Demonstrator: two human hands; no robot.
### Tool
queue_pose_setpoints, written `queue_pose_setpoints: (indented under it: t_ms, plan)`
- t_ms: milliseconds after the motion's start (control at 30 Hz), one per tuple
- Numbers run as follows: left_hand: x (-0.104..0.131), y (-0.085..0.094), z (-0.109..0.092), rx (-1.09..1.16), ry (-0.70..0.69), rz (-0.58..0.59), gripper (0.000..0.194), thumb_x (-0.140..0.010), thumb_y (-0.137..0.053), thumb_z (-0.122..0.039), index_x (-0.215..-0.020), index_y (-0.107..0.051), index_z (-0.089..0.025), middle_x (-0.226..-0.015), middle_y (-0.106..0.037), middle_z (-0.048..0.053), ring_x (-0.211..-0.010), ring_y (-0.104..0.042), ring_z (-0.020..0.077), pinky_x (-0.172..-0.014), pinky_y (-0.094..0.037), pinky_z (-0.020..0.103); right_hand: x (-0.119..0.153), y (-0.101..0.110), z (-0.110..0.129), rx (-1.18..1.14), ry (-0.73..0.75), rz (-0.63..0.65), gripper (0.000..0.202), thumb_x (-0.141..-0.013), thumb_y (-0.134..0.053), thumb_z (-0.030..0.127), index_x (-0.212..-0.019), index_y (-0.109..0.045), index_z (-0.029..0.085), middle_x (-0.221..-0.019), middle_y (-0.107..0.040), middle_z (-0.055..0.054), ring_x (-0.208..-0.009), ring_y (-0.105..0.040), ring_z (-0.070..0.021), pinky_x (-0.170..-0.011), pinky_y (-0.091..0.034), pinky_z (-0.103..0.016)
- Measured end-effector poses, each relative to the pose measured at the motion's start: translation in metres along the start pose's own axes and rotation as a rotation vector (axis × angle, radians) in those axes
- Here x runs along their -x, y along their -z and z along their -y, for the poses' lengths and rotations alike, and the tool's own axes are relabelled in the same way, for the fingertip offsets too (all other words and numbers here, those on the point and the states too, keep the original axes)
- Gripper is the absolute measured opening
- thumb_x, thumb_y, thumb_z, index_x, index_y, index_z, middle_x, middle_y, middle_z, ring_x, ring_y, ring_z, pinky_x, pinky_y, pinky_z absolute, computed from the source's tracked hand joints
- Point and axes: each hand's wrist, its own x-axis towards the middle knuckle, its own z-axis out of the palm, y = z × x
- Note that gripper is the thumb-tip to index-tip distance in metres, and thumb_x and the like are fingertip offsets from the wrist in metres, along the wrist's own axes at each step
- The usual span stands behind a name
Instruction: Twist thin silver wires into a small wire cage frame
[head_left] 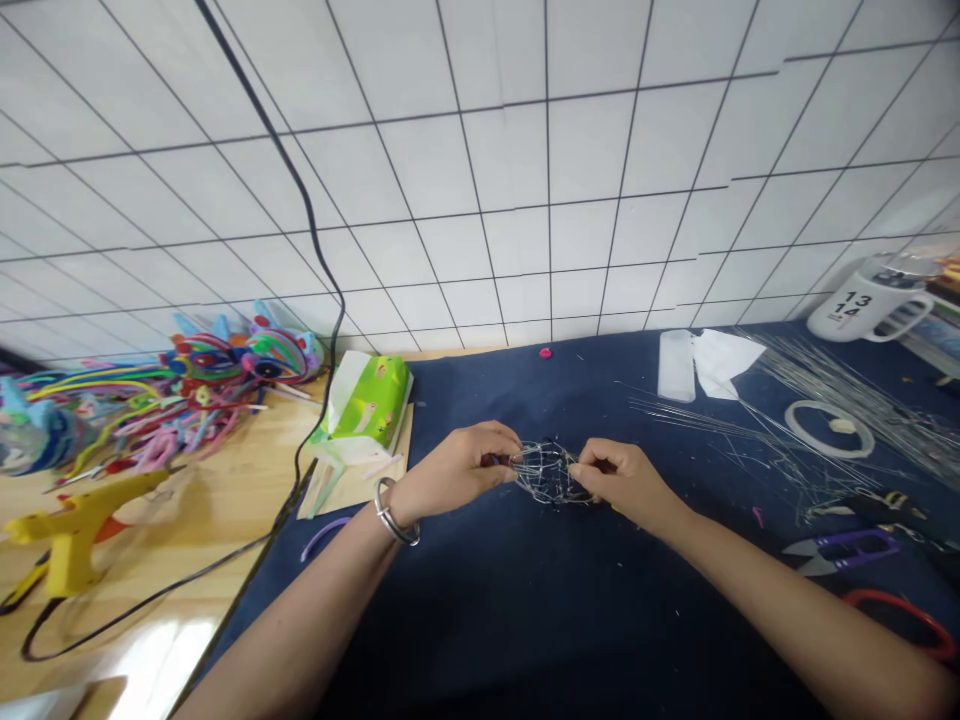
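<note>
A small rounded wire frame, made of bent silvery wires, is held between my two hands over the dark blue cloth. My left hand pinches its left end with thumb and fingers; a bracelet circles that wrist. My right hand is closed on the frame's right side, thumb and forefinger pressed together there. Any finer wire between the right fingertips is too small to make out. The frame's two ends are partly hidden by my fingers.
On the right lie loose wires, a white ring coil, purple-handled snips and a white mug. At left are a yellow glue gun, a green tissue pack, colourful pipe-cleaner pieces and a black cord.
</note>
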Motion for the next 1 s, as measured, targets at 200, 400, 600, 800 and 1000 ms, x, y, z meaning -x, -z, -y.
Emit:
queue_pose_setpoints:
  t_ms: [200, 400, 600, 800, 1000]
  plan:
    - [-0.006, -0.024, -0.002, 0.055, -0.009, -0.079, 0.008, -0.076, -0.057, -0.017, -0.082, -0.062, -0.016, -0.096, -0.059, 0.005, -0.079, -0.055, 0.0134, -0.070, -0.044, 0.026, 0.000, -0.013, 0.000, -0.170, -0.002, 0.029, 0.022, -0.080, -0.052, 0.033, -0.065, -0.047, 0.019, -0.057, -0.047, 0.004, -0.053, -0.049, -0.0097, -0.053, -0.044, -0.022]
    - [-0.009, -0.037, 0.006, 0.188, -0.009, -0.099, 0.006, -0.074, -0.059, -0.016, -0.079, -0.061, -0.016, -0.095, -0.058, 0.005, -0.076, -0.054, 0.0133, -0.068, -0.045, 0.026, 0.002, -0.016, 0.001, -0.227, 0.016, 0.036, 0.021, -0.080, -0.053, 0.034, -0.066, -0.048, 0.019, -0.057, -0.048, 0.004, -0.053, -0.050, -0.0099, -0.054, -0.046, -0.023]
    - [-0.003, -0.007, 0.027, 0.535, 0.032, 0.047, 0.014, -0.074, -0.062, -0.020, -0.086, -0.061, -0.012, -0.094, -0.057, 0.007, -0.079, -0.056, 0.0136, -0.073, -0.047, 0.029, 0.001, 0.000, 0.003, -0.184, -0.027, 0.059, 0.021, -0.080, -0.053, 0.033, -0.066, -0.049, 0.018, -0.058, -0.049, 0.004, -0.054, -0.049, -0.0096, -0.055, -0.043, -0.023]
    - [-0.003, 0.002, 0.036, 0.685, 0.057, 0.097, 0.015, -0.072, -0.065, -0.018, -0.084, -0.061, -0.010, -0.087, -0.058, 0.005, -0.075, -0.053, 0.0115, -0.072, -0.045, 0.028, 0.001, 0.001, 0.003, -0.134, -0.019, 0.054, 0.024, -0.076, -0.059, 0.036, -0.067, -0.045, 0.019, -0.059, -0.046, 0.005, -0.054, -0.044, -0.0090, -0.053, -0.038, -0.022]
    - [-0.004, -0.006, 0.036, 0.735, 0.092, 0.059, 0.018, -0.071, -0.066, -0.019, -0.087, -0.061, -0.011, -0.086, -0.059, 0.005, -0.073, -0.053, 0.0111, -0.069, -0.044, 0.027, 0.005, -0.004, 0.006, -0.045, 0.080, -0.036, 0.033, -0.066, -0.069, 0.031, -0.090, -0.047, 0.023, -0.071, -0.042, 0.004, -0.061, -0.045, -0.0102, -0.057, -0.041, -0.023]
